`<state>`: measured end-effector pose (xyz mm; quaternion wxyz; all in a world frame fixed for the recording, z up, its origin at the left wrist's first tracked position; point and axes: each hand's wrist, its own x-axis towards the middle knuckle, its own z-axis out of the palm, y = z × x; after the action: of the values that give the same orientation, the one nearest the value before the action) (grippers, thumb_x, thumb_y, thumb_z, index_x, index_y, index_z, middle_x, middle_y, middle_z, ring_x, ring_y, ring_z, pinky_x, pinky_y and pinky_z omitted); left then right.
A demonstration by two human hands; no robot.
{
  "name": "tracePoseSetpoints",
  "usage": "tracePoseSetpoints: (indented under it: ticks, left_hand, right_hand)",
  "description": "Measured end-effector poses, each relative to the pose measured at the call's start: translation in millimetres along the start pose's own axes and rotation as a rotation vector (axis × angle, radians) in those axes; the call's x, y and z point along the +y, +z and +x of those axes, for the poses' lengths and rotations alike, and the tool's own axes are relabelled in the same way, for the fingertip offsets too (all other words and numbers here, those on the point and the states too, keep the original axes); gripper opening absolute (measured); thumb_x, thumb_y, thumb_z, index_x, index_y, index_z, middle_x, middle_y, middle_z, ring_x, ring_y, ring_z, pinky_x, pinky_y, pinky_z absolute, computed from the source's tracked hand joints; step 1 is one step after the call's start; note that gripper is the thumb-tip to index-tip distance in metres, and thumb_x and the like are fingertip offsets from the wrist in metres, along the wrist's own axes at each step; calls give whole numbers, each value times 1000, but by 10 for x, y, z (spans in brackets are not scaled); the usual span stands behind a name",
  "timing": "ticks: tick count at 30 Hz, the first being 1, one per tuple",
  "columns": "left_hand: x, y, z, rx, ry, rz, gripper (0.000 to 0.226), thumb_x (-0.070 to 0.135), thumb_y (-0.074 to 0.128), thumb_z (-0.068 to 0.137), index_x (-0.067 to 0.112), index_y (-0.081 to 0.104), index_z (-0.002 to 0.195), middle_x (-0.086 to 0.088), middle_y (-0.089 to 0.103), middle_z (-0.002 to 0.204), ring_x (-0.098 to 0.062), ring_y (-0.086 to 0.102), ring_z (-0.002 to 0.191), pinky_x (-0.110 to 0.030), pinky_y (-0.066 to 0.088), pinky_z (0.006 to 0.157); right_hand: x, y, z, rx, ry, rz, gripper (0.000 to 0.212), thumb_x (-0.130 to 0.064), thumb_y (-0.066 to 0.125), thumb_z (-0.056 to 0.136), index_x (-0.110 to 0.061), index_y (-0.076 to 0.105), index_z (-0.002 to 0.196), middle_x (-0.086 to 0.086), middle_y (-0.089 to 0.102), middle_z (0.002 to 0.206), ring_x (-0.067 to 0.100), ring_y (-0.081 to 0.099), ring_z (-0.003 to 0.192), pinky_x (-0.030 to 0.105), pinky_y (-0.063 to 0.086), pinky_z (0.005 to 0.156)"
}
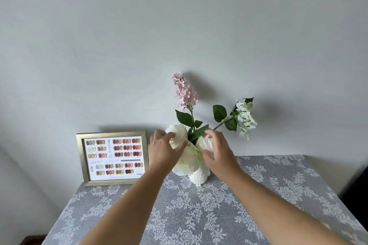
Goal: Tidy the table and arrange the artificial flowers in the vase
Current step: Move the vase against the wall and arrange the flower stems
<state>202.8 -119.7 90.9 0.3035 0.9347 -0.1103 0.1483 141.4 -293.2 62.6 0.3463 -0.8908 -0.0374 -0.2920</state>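
Left hand: fingers curled around a white bloom on the vase's left side.
Right hand: fingers bent loosely around another white bloom; firm hold unclear.
Vase: white, on the lace cloth near the wall.
Pink spray: upright.
White cluster: leaning right.
Frame: left of vase.

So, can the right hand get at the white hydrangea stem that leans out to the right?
Probably yes. The right hand is at the white blooms over the vase, and the hydrangea stem rises just behind it, with only leaves nearby and nothing blocking.
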Motion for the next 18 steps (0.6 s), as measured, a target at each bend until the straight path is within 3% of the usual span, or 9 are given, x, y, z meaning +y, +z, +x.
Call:
tracePoseSetpoints:
  ticks: [3,6,10,16,18]
  left_hand:
    - [68,-16,-69,-80,81,-9,72,71,60,64,23,51,117,4,41,131,-15,43,117,-30,34,99]
    - [131,-3,-134,-144,73,-136,82,63,73,56,27,35,118,3,49,124,-16,51,109,-27,41,86]
    - [213,4,-174,-154,153,-74,94,65,70,53,47,19,130,1,36,136,-22,48,116,-38,47,93]
    - [298,107,-178,-128,137,63,67,61,62,61,53,33,121,4,17,146,-28,36,128,-45,44,95]
    - [307,147,-172,-108,115,62,64,62,62,61,50,40,120,3,18,147,-27,35,128,-43,45,93]
  right_hand:
    - [-21,-55,14,36,23,67,51,-14,62,81,-25,37,124,-5,44,113,7,51,88,23,54,67]
    - [-17,-67,-3,22,13,42,46,-16,63,81,-24,41,120,-4,49,106,5,51,85,23,53,67]
    - [-8,-48,-31,5,0,47,41,-19,65,80,-28,43,114,-4,56,100,3,52,83,18,49,67]
    - [-30,-70,11,-16,42,123,41,-24,66,79,-33,46,113,-9,57,101,2,56,86,26,54,71]
    - [-23,-109,20,-16,38,116,38,-30,63,82,-31,47,117,-10,59,106,3,57,89,20,52,74]
